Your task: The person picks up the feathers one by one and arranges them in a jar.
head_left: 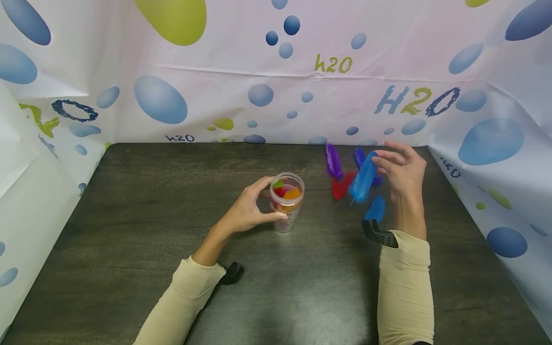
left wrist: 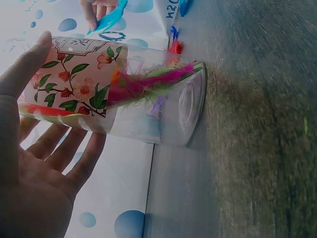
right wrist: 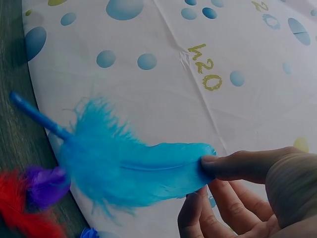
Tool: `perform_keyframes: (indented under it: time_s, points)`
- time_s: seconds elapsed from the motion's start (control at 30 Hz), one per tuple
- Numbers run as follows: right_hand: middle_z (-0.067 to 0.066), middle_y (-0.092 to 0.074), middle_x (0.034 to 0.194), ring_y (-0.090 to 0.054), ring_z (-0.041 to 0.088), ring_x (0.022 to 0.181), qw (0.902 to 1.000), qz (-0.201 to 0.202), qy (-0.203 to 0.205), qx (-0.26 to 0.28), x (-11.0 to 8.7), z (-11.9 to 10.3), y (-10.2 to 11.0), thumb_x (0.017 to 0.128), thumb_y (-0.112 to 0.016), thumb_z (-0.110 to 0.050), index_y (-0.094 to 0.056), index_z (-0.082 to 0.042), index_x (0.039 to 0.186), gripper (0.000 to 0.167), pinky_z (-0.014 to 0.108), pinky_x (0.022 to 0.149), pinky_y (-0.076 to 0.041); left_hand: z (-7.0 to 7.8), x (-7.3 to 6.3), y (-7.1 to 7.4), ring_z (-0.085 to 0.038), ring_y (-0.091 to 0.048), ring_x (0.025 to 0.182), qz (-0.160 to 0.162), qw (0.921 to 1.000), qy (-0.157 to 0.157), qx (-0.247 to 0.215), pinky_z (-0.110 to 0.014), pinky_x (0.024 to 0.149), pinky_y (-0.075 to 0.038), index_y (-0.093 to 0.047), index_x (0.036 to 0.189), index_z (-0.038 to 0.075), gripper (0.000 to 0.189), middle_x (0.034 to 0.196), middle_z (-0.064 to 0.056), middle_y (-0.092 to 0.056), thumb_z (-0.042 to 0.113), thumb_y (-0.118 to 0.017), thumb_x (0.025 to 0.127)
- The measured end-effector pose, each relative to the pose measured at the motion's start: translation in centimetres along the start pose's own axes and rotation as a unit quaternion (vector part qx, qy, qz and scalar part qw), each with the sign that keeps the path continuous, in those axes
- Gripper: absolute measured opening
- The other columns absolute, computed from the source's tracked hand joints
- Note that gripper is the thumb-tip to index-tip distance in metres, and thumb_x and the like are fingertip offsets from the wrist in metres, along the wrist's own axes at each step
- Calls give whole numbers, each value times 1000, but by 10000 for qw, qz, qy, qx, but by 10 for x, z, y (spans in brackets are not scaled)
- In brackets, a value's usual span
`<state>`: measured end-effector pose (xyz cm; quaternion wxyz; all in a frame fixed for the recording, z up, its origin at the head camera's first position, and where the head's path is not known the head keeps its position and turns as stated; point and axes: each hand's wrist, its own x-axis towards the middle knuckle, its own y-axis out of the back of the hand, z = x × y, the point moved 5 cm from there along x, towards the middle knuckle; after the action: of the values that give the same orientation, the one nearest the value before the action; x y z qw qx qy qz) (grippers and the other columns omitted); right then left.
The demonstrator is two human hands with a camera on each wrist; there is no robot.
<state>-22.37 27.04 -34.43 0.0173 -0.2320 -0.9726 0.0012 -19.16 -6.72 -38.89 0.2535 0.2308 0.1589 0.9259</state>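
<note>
My left hand (head_left: 243,211) holds a clear jar (head_left: 283,225) upright on the table, thumb on one side and fingers on the other. The jar has a floral label (left wrist: 74,82). Colourful feathers (left wrist: 148,83), among them pink, green and orange ones, are inside it. To the right, my right hand (head_left: 405,175) pinches a light blue feather (head_left: 364,179) by its broad tip between thumb and fingers. Its quill points down, and the fluffy end hangs above other feathers. In the right wrist view the held feather (right wrist: 148,171) stretches left from the fingertips.
Around the held feather lie a purple feather (head_left: 333,162), red feather fluff (head_left: 339,188), a dark blue feather (head_left: 360,156) and another blue feather (head_left: 376,209). The dark wooden table (head_left: 151,211) meets a white printed backdrop (head_left: 215,96) at its back edge.
</note>
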Motion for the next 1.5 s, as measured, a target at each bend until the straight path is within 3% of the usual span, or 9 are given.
perform_keyframes:
  time_s: [0.4,0.5,0.73,0.8,0.97,1.03,1.17,1.3,1.5]
  points:
    - [-3,-78,93,-72,10,87,9999,-102,101,12,-6,-6,-4,91,-79,-2,-71,-13,120,32,19,72,-58,1,-1,-1,-29,-60,123,6,10000,-4,-7,-42,102,-55,-51,146,-3,77,140,-17,-59,1,-89,79]
    - [-1,-79,93,-73,11,87,9992,-236,107,298,-9,-8,-7,90,-79,0,-71,-11,119,32,20,72,-59,1,-1,-1,-29,-60,123,-3,10000,11,-44,-42,102,-55,-51,146,-2,77,140,-16,-59,4,-89,79]
    - [1,-78,85,-73,16,81,9924,-447,23,1147,-13,-11,-14,87,-77,12,-73,-7,114,33,21,64,-59,-2,-1,-1,-28,-60,122,-60,9998,-56,-199,-40,103,-55,-52,145,-1,84,139,-16,-59,49,-84,86]
    - [1,-78,85,-73,16,82,9927,-415,-42,1132,-14,-11,-15,87,-77,11,-73,-8,114,34,21,64,-58,-2,-1,-1,-28,-60,122,-63,9998,-67,-194,-40,103,-55,-52,145,-2,81,139,-16,-59,43,-86,86]
    - [-1,-77,86,-73,15,83,9940,-369,-142,1024,-16,-12,-17,90,-73,11,-71,-10,117,34,21,63,-59,-1,-1,-1,-29,-60,122,-36,9999,-68,-151,-40,102,-55,-52,145,-2,75,139,-16,-60,8,-89,81]
    - [-1,-77,86,-74,15,82,9941,-350,-140,1013,-16,-13,-17,90,-73,11,-71,-10,117,34,21,62,-59,-1,-1,-1,-29,-60,122,-32,9999,-67,-146,-40,102,-55,-52,144,-2,75,139,-17,-60,6,-89,80]
    - [1,-77,84,-73,16,79,9920,-372,-168,1193,-15,-14,-17,88,-75,12,-71,-8,116,35,21,60,-59,-2,0,-1,-29,-60,123,-54,9998,-72,-172,-41,103,-55,-52,145,-2,79,139,-17,-59,38,-87,86]
    - [1,-76,83,-73,16,79,9916,-405,-184,1212,-16,-18,-19,88,-75,12,-71,-8,117,35,21,60,-59,-2,1,-1,-29,-60,122,-61,9998,-89,-182,-41,102,-55,-52,145,-2,90,137,-16,-60,59,-80,85]
    - [0,-76,84,-73,16,78,9924,-457,-154,1130,-17,-24,-25,88,-77,8,-70,-8,119,36,21,61,-59,-2,1,-1,-29,-60,121,-27,9998,-103,-183,-42,101,-56,-52,145,-2,97,136,-16,-61,68,-75,83]
